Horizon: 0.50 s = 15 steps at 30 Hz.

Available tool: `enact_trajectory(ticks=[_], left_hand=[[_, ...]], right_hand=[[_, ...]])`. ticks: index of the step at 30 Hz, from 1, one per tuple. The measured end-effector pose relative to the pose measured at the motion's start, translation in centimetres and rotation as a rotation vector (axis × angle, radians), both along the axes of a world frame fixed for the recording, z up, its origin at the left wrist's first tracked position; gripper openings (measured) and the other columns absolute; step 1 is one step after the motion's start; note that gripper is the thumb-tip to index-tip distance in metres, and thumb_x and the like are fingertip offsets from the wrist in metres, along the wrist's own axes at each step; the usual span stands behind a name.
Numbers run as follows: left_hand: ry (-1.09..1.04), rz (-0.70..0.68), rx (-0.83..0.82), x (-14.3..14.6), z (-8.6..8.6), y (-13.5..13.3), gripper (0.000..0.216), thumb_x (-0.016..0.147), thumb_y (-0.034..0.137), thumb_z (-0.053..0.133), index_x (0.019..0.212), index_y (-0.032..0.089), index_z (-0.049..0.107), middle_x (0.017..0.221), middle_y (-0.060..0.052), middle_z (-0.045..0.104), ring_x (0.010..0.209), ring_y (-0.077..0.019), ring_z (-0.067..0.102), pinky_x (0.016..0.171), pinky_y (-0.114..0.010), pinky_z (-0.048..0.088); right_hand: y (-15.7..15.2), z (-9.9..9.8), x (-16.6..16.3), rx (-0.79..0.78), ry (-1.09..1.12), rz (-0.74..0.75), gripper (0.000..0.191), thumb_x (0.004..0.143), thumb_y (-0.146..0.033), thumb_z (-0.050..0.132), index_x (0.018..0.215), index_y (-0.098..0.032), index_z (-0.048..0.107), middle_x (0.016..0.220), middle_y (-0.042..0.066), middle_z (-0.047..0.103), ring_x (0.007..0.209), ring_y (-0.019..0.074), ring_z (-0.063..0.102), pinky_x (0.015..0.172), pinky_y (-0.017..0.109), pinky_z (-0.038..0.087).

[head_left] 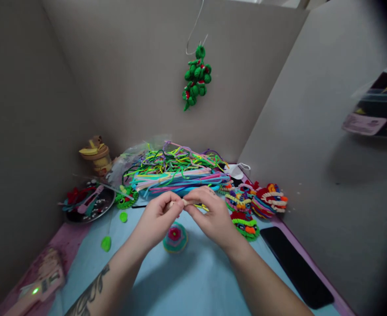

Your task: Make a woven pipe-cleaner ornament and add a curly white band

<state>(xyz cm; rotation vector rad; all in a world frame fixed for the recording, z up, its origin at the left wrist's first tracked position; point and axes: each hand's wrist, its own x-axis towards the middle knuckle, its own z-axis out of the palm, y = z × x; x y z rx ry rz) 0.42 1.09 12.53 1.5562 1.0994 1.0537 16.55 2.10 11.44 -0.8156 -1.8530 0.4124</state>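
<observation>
Above the middle of the table, my left hand and my right hand meet at the fingertips. Both pinch a pale cream pipe cleaner, mostly covered by the fingers, so its exact shape cannot be made out. Just below them on the blue cloth sits a round coiled piece with a pink-red centre and a teal outer ring. Behind the hands lies a bundle of pastel pipe cleaners, with a loose heap of green, yellow and purple ones beyond it.
Finished coiled bird-like pieces cluster at right, beside a black phone. At left stand a metal bowl with tools, a green coiled piece, green leaf shapes and a pink device. Green ornaments hang behind.
</observation>
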Motion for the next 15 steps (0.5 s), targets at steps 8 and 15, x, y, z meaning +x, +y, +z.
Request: enact_trajectory(ticks=[8, 15], left_hand=[[0.101, 0.022, 0.099, 0.06, 0.04, -0.10, 0.022, 0.088, 0.034, 0.049, 0.075, 0.017, 0.055, 0.062, 0.004, 0.045, 0.057, -0.0101, 0.041, 0.053, -0.021, 0.033], [0.403, 0.110, 0.419, 0.32, -0.03, -0.37, 0.021, 0.091, 0.026, 0.044, 0.076, 0.017, 0.055, 0.071, 0.000, 0.055, 0.066, -0.0131, 0.050, 0.061, -0.024, 0.036]], right_hand=[[-0.03, -0.02, 0.05, 0.069, -0.102, -0.041, 0.006, 0.086, -0.018, 0.060, 0.085, -0.021, 0.064, 0.078, 0.001, 0.068, 0.078, 0.0169, 0.059, 0.076, 0.033, 0.041], [-0.27, -0.34, -0.34, 0.120, -0.157, -0.149, 0.010, 0.088, -0.018, 0.053, 0.094, -0.019, 0.061, 0.082, 0.004, 0.068, 0.077, 0.0180, 0.059, 0.075, 0.034, 0.041]])
